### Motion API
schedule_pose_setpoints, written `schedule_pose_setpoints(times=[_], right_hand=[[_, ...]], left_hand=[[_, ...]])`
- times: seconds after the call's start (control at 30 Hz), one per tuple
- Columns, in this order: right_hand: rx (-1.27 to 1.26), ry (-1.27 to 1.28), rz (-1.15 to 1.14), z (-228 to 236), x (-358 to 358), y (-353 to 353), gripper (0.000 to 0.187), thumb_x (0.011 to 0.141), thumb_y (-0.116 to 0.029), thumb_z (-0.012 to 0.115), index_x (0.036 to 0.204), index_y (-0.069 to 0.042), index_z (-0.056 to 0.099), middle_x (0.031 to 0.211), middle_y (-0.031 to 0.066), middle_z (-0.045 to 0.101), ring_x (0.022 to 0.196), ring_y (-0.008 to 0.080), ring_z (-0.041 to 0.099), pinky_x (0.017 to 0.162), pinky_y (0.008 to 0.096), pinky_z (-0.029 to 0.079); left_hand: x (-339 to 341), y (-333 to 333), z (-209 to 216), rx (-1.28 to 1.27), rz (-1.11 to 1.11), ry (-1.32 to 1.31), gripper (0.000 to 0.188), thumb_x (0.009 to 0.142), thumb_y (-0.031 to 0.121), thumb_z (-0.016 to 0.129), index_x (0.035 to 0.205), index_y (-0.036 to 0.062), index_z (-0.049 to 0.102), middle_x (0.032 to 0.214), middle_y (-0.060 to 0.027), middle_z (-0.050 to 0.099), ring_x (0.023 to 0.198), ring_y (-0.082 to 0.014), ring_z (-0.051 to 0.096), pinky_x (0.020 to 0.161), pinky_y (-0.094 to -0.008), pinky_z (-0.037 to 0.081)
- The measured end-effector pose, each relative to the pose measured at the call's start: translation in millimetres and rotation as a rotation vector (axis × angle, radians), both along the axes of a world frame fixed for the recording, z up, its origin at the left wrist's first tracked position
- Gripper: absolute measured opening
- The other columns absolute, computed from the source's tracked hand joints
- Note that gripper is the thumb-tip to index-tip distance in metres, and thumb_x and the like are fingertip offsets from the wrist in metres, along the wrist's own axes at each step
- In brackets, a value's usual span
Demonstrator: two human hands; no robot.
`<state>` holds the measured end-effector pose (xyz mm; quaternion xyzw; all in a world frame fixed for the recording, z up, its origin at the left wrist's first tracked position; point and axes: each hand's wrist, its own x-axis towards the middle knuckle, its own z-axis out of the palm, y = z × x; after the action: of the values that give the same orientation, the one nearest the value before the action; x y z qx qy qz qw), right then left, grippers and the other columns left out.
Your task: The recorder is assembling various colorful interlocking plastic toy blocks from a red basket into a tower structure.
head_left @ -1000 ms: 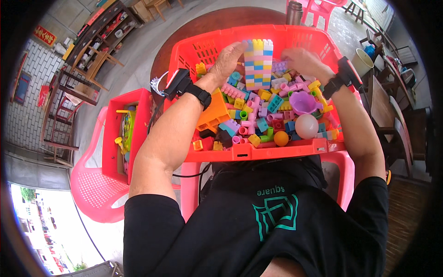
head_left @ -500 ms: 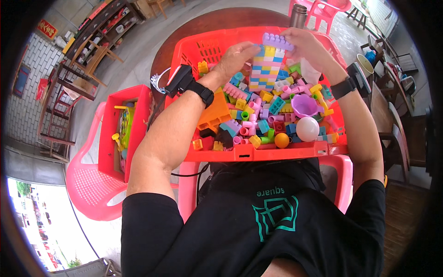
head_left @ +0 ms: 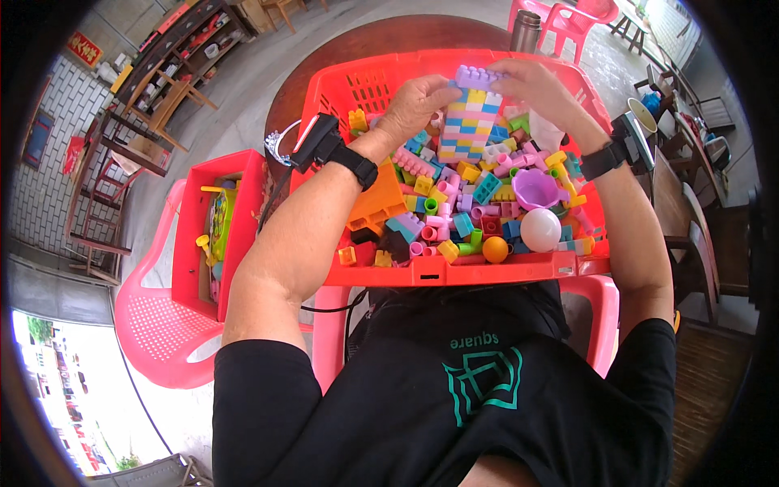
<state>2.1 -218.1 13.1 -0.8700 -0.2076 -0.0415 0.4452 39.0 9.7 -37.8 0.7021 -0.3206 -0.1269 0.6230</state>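
A tall tower of toy building blocks (head_left: 466, 130), layered in blue, white, yellow and pink, stands in the red basket (head_left: 487, 274). On its top sits a light purple building block (head_left: 477, 78), studs up, seemingly level along the upper edge. My right hand (head_left: 531, 88) grips this block's right end between thumb and fingers. From the other side, my left hand (head_left: 415, 105) is closed at the tower's upper left corner, fingertips against it. Loose blocks (head_left: 454, 199) in many colours surround the tower's foot.
Among the loose blocks lie a purple toy cup (head_left: 535, 188), a white ball (head_left: 540, 230), an orange ball (head_left: 495, 249) and a large orange piece (head_left: 378, 201). A round brown table (head_left: 406, 32) carries a metal flask (head_left: 526, 31). At left, a red box of toys (head_left: 188, 243) rests on a pink chair (head_left: 150, 325).
The purple block has gone from tilted, in my right hand, to lying level on the tower's top, slightly left and lower. My left hand has barely moved.
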Motion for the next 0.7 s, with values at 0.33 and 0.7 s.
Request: schedule_pose_setpoints(times=[0.33,0.7], right_hand=[[-0.211,-0.179,0.038,5.0,-3.4,7.3,0.030,0.084,-0.020,0.057,0.107,0.000,0.055,0.091,0.0106,0.060,0.085,0.0162,0.058,0.075,0.0286,0.045],[-0.321,-0.357,0.001,2.6,-3.8,10.6,0.027,0.086,-0.025,0.057,0.102,-0.003,0.058,0.079,0.0151,0.060,0.068,0.0251,0.060,0.061,0.0335,0.047]], left_hand=[[-3.8,2.2,7.7,0.062,0.089,-0.101,0.034,0.083,0.031,0.063,0.100,0.0018,0.061,0.088,-0.0011,0.062,0.080,-0.0075,0.056,0.071,-0.0219,0.045],[-1.0,1.7,6.1,0.093,0.137,-0.268,0.034,0.082,0.022,0.064,0.107,0.0020,0.055,0.089,-0.0043,0.063,0.082,-0.0093,0.057,0.073,-0.0233,0.045]])
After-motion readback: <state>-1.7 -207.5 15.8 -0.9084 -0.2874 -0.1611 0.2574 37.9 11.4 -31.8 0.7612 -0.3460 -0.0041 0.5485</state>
